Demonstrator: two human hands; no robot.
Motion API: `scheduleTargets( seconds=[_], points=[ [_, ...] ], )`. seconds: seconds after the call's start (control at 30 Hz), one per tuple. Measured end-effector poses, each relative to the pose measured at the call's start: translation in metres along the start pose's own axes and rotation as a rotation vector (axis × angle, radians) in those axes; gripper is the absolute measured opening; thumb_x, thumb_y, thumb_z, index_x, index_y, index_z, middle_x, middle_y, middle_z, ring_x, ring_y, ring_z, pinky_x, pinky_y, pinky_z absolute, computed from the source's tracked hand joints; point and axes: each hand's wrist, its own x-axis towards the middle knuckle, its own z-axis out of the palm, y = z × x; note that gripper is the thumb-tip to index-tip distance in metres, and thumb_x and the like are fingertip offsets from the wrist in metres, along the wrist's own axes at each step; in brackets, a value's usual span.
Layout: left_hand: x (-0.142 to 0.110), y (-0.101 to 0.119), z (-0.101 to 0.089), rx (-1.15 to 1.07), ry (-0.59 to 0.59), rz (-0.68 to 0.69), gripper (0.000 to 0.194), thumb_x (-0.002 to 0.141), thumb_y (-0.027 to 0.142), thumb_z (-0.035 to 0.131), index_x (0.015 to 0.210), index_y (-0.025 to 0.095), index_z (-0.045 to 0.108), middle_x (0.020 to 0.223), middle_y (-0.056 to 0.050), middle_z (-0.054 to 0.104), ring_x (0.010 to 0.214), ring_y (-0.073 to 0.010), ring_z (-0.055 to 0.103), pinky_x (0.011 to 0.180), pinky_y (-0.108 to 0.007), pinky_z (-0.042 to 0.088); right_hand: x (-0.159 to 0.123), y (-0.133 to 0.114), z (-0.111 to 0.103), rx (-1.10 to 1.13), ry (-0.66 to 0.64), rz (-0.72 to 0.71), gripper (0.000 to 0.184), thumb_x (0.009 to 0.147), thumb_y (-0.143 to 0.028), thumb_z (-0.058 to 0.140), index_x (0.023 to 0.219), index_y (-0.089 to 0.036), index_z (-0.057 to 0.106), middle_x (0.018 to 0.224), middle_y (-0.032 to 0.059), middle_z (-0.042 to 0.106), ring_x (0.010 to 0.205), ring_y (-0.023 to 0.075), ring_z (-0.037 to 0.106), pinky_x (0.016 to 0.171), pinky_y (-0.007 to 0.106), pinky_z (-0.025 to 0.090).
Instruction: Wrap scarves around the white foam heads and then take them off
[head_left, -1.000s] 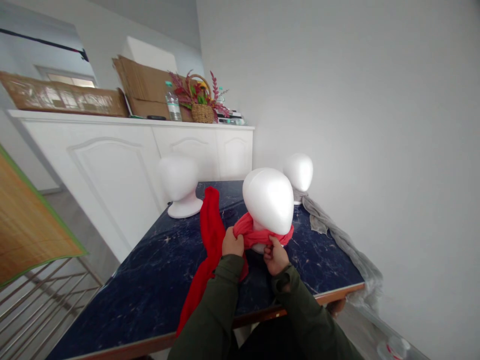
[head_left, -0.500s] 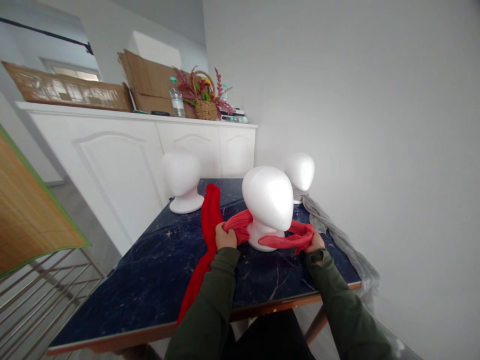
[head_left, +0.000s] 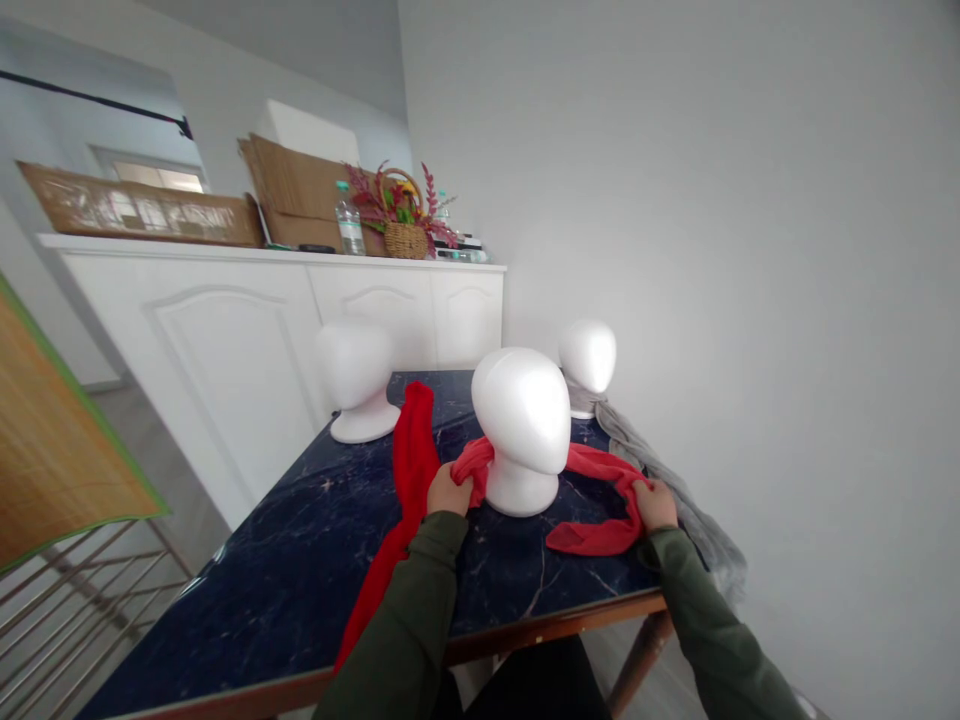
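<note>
Now we hold the red scarf behind the neck of the foam head on the table | left hand closed on its left part | right hand closed on its right end | brown box on the cupboard has print, too blurred to read.

No text, label or number is legible on anything here.
</note>
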Motion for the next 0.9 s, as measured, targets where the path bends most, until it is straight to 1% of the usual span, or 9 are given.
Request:
scheduleTargets(
  seconds=[0.1,0.17,0.3,0.4,0.47,0.53,0.67,0.77,0.9],
  points=[
    [-0.002,0.004,-0.002,0.024,-0.027,0.018,0.026,0.071,0.015,0.054,0.096,0.014,0.058,0.092,-0.010,0.065,0.087,-0.0223,0.061,0.077,-0.030,0.046,-0.010,-0.016,0.004,-0.191,0.081,-0.218,0.055,0.064,-0.028,0.054,0.113,-0.004,0.050,0.113,0.0203,0.052,0.110,0.0305,0.043,0.093,0.040,0.032],
    [-0.002,0.004,-0.003,0.043,-0.026,0.015,0.028,0.071,0.018,0.054,0.099,0.014,0.057,0.094,-0.011,0.064,0.089,-0.0244,0.060,0.078,-0.033,0.046,-0.013,-0.038,0.008,-0.351,0.035,-0.404,0.053,0.068,-0.027,0.052,0.117,-0.006,0.047,0.118,0.0180,0.050,0.113,0.0281,0.042,0.095,0.038,0.030],
    [0.001,0.002,-0.006,0.062,-0.024,-0.010,0.022,0.070,0.019,0.056,0.091,0.013,0.059,0.087,-0.012,0.065,0.085,-0.0272,0.061,0.075,-0.036,0.047,-0.025,-0.081,0.007,-0.500,-0.271,-0.433,0.025,0.073,-0.022,0.046,0.091,-0.012,0.061,0.092,0.0122,0.062,0.088,0.0227,0.056,0.077,0.032,0.040],
    [0.005,0.005,-0.014,0.044,0.053,-0.010,0.027,0.073,0.020,0.052,0.099,0.013,0.056,0.097,-0.011,0.063,0.092,-0.0230,0.059,0.081,-0.033,0.046,-0.057,-0.101,0.006,-0.430,-0.457,-0.507,0.018,0.075,-0.020,0.044,0.074,-0.014,0.061,0.075,0.0077,0.062,0.073,0.0182,0.056,0.068,0.029,0.040],
    [0.007,0.011,-0.023,-0.006,0.153,0.041,0.032,0.074,0.022,0.051,0.106,0.015,0.053,0.105,-0.010,0.060,0.097,-0.0203,0.057,0.086,-0.031,0.044,-0.086,-0.109,0.014,-0.274,-0.617,-0.659,0.016,0.075,-0.021,0.046,0.078,-0.015,0.061,0.075,0.0045,0.061,0.068,0.0148,0.055,0.067,0.027,0.041],
    [0.008,0.020,-0.034,-0.100,0.275,0.127,0.032,0.073,0.024,0.053,0.105,0.017,0.053,0.104,-0.007,0.060,0.095,-0.0184,0.057,0.087,-0.031,0.044,-0.111,-0.118,0.031,-0.097,-0.721,-0.775,0.025,0.073,-0.022,0.051,0.096,-0.016,0.059,0.086,0.0043,0.061,0.067,0.0125,0.054,0.068,0.027,0.043],
    [0.014,0.044,-0.062,-0.333,0.469,0.243,0.030,0.072,0.024,0.053,0.101,0.018,0.054,0.095,-0.004,0.060,0.086,-0.0152,0.058,0.082,-0.029,0.046,-0.129,-0.136,0.073,0.114,-0.708,-0.872,0.053,0.069,-0.020,0.057,0.119,-0.016,0.045,0.111,0.0101,0.054,0.085,0.0159,0.054,0.073,0.030,0.046],
    [0.024,0.064,-0.086,-0.425,0.526,0.298,0.030,0.072,0.024,0.054,0.101,0.017,0.054,0.092,-0.003,0.060,0.082,-0.0134,0.058,0.079,-0.028,0.047,-0.123,-0.142,0.093,0.133,-0.669,-0.869,0.048,0.070,-0.021,0.055,0.117,-0.016,0.048,0.110,0.0101,0.054,0.086,0.0167,0.054,0.074,0.032,0.047],
    [0.048,0.100,-0.128,-0.368,0.545,0.441,0.030,0.071,0.021,0.055,0.100,0.016,0.055,0.091,-0.003,0.061,0.079,-0.0125,0.058,0.076,-0.026,0.048,-0.122,-0.140,0.106,0.048,-0.664,-0.870,0.046,0.071,-0.023,0.054,0.117,-0.014,0.049,0.105,0.0104,0.058,0.084,0.0174,0.056,0.080,0.034,0.046]
  ],
)
